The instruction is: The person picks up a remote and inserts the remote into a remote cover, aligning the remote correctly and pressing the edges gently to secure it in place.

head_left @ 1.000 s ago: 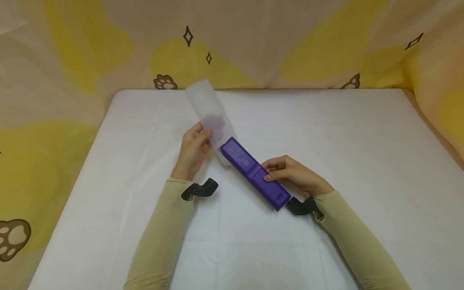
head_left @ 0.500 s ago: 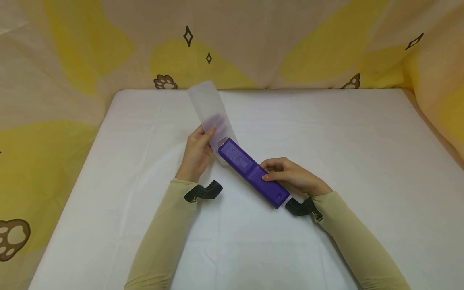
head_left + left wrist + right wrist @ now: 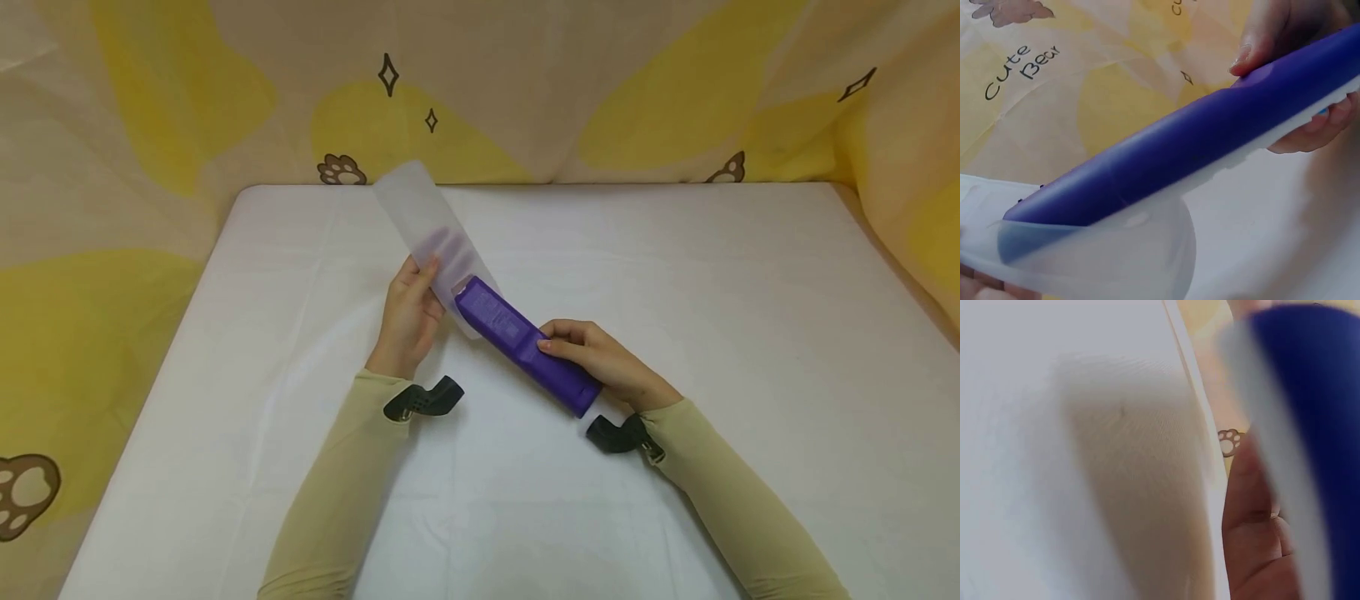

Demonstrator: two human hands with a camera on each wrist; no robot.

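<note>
The right hand [image 3: 600,358] grips the near half of the purple remote [image 3: 525,346], fingers curled over its top, held just above the middle of the tabletop [image 3: 750,275]. The left hand [image 3: 408,312] pinches the clear sleeve [image 3: 427,229] by its near edge, and the remote's far tip sits in the sleeve's mouth. The sleeve looks thin and limp, though the wrist views are blurred. It could buckle or fold at the mouth if the remote goes in crooked, and the one-sided pinch could slip.
</note>
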